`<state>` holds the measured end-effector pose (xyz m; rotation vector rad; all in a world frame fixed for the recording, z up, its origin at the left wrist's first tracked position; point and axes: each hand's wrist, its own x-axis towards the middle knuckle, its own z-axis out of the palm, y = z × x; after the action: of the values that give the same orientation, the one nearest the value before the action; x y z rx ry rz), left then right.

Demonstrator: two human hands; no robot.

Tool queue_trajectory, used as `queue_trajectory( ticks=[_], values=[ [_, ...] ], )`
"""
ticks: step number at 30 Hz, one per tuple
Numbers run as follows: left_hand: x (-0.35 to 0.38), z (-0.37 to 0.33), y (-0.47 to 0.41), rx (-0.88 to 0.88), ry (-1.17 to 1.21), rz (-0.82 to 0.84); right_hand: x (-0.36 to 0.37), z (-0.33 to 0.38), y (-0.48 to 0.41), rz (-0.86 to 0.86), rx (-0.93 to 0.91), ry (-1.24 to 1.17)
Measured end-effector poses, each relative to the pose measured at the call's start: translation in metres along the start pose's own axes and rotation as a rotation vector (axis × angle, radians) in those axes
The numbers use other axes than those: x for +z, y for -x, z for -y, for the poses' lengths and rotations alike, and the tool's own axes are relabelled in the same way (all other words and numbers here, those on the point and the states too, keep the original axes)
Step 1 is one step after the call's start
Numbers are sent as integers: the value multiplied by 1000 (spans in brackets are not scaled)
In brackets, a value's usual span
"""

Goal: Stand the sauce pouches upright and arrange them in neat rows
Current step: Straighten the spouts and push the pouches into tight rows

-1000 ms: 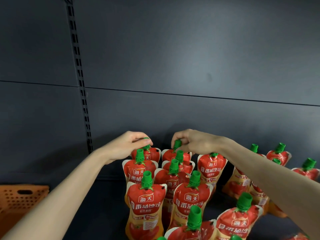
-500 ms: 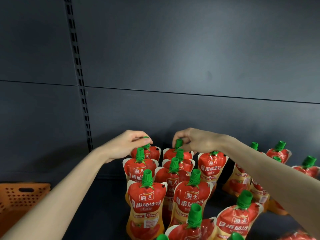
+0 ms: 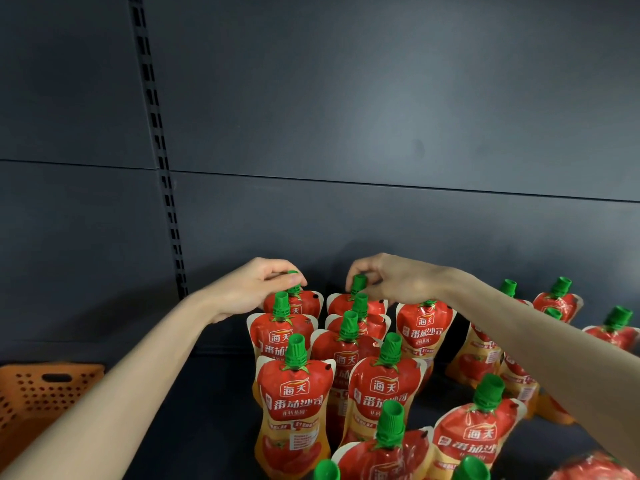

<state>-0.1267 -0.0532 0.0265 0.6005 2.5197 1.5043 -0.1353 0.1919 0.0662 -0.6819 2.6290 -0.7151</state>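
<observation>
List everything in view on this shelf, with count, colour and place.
sauce pouches: at least fifteen, red-orange with green caps, mostly upright; rows at centre, looser group at right
basket: one, orange, perforated, lower left
shelf: one, dark grey, under the pouches
slotted upright: one, black, on the back panel, left
left hand: pinches the cap of the back-left pouch
right hand: pinches the cap of the back-middle pouch

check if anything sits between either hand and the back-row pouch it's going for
Nothing visible does. The left hand pinches the back-left pouch by its green cap, and the right hand pinches the back pouch beside it the same way.
</observation>
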Motion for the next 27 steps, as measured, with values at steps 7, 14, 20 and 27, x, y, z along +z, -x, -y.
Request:
queue_trajectory(
  ticks=[7, 14, 20, 27],
  values=[
    [1, -1, 0, -3, -19, 0, 0, 1, 1, -17, 12, -1],
    [0, -2, 1, -11, -35, -3, 2, 2, 1, -37, 26, 7],
    [0, -5, 3, -21, -51, -7, 3, 2, 1, -53, 33, 26],
    [1, -9, 6, -6, -83, -48, 3, 5, 0, -72, 38, 41]
  ],
)
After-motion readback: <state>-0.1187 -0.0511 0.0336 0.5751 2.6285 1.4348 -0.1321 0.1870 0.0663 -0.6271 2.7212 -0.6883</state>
